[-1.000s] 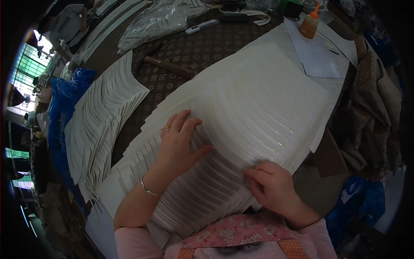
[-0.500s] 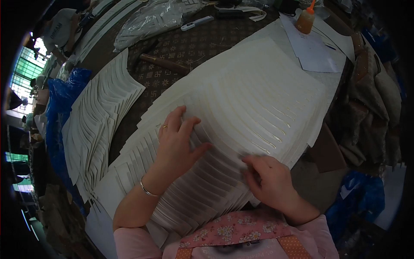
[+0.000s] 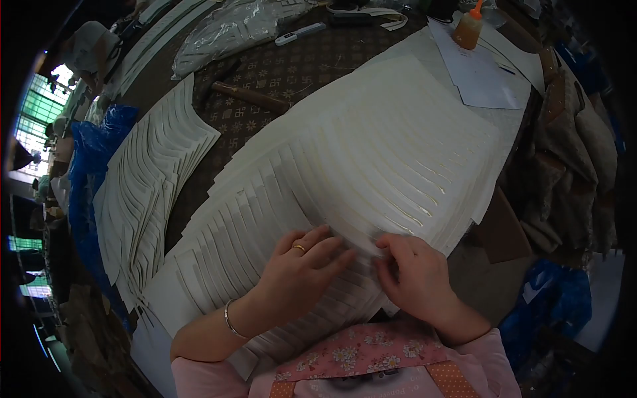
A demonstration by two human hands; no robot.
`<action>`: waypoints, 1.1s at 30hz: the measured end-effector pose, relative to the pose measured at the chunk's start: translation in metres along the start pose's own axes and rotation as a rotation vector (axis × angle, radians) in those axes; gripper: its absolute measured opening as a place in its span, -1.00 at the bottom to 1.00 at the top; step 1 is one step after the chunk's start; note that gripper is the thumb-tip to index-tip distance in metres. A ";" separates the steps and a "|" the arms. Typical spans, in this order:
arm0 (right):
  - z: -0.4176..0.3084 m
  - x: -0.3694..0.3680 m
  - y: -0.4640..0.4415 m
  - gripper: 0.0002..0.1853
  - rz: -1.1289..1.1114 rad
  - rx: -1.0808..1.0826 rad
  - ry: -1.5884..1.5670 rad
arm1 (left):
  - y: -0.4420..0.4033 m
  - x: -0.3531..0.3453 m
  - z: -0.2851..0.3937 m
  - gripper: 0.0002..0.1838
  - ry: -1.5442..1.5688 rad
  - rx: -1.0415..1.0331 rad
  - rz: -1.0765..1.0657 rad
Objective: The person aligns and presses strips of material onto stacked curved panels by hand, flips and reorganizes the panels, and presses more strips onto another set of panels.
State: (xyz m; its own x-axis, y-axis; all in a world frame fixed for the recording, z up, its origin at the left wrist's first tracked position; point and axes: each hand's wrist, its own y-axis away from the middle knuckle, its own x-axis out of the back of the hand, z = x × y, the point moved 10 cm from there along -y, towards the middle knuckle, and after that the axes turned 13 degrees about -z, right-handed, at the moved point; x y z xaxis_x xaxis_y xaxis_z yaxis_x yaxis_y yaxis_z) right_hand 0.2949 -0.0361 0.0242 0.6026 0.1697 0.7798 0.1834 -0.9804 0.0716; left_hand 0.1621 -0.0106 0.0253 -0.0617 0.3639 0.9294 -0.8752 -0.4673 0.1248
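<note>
A large fan of overlapping white sheets (image 3: pixel 375 126) lies in front of me, with curved lines of glossy, glue-like stuff on its right part. My left hand (image 3: pixel 302 265), with a ring and a bracelet, rests on the layered pieces left of centre, its fingers stretched out and flat. To its right, my right hand (image 3: pixel 418 275) has thumb and index finger curled close together at the lower end of a curved white strip (image 3: pixel 355 235). The exact contact at those fingertips is partly hidden.
Loose curved white pieces (image 3: pixel 152 166) lie stacked at left. A hammer (image 3: pixel 249 96), a utility knife (image 3: pixel 300 34) and a plastic-wrapped bundle (image 3: pixel 225 36) are farther back. An orange-tipped bottle (image 3: pixel 468 30) stands on white paper (image 3: pixel 488 86). Brown material (image 3: pixel 561 152) is piled right. Another person (image 3: pixel 89 50) is far left.
My left hand has slid down and right along the strips, from the upper middle toward my right hand. My right hand has stayed nearly in place.
</note>
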 end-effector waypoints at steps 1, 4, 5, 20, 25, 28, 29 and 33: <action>0.000 -0.001 0.000 -0.73 -0.007 -0.009 0.005 | 0.000 -0.002 0.002 -0.53 -0.040 0.003 -0.024; 0.000 0.000 0.001 -0.72 -0.005 0.002 0.027 | -0.001 -0.009 0.010 -0.49 -0.123 0.014 -0.068; -0.002 0.001 0.001 -0.71 0.006 0.024 0.042 | -0.001 -0.011 0.012 -0.48 -0.168 0.022 -0.089; -0.030 -0.018 0.038 -0.41 -0.194 0.124 0.342 | 0.000 -0.016 0.014 -0.41 -0.066 0.066 -0.100; -0.030 -0.014 0.032 -0.42 -0.227 0.135 0.328 | 0.013 -0.006 -0.013 -0.43 -0.068 0.138 -0.096; -0.034 -0.014 0.022 -0.41 -0.234 0.144 0.272 | 0.022 0.004 -0.033 -0.44 -0.105 0.242 -0.056; -0.036 -0.016 0.017 -0.41 -0.241 0.138 0.210 | 0.024 0.006 -0.040 -0.44 -0.101 0.273 -0.038; -0.062 -0.039 -0.013 -0.36 -0.193 0.322 0.098 | 0.017 0.016 -0.062 -0.47 -0.057 0.263 0.090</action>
State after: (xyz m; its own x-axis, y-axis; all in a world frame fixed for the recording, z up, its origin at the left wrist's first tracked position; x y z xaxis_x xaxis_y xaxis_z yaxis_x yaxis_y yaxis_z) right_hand 0.2215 -0.0361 0.0315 0.4593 0.3221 0.8278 0.5297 -0.8474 0.0359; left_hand 0.1167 0.0369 0.0207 -0.1001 0.2686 0.9580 -0.7124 -0.6915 0.1194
